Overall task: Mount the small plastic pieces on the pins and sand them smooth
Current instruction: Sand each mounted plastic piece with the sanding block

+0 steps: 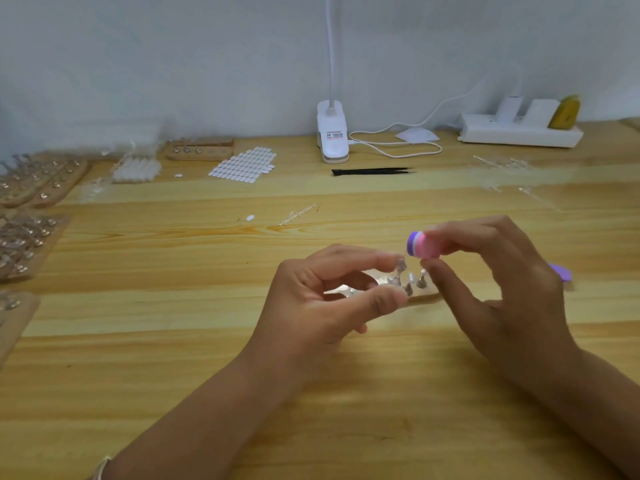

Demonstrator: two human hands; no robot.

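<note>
Nearest, at seven o'clock, a pale wristband (102, 467) sits on the left wrist above the bare wooden table (173, 306). Just past the middle, the left hand (332, 292) curls round a small pin stand (424, 298). Its thumb lies against the stand's near edge and its forefinger tip rests on the plastic piece (400, 263) topping the tallest pin. More pins (410, 285) rise from the stand, too blurred to count.

At one o'clock from that piece, just beside it, the right hand (502, 282) pinches a pink-and-purple sanding block (420, 244) between thumb and forefinger. Whether block and piece touch I cannot tell.

The piece looks tiny, thin and nearly weightless, so a hard sideways stroke would probably flick it off its pin. The stand or the pin's stem seems the safer hold, with a fingertip only bracing the top. The block appears light and slightly yielding, so a short, gentle rub should suit it.

Open table lies at six and nine o'clock of the hands. A purple object (561, 271) at three o'clock is half hidden behind the right hand. Beyond, at eleven o'clock, lie a clear sprue (298, 214) and a loose white tab (250, 217). Wooden boards (34, 188) carrying rows of pins crowd the left edge at nine to ten o'clock.

Farthest off, black tweezers (372, 171) and a clip lamp (332, 133) sit at twelve o'clock. A sheet of white tabs (244, 164) lies to their left. A power strip (519, 133) stands at two o'clock against the wall.
</note>
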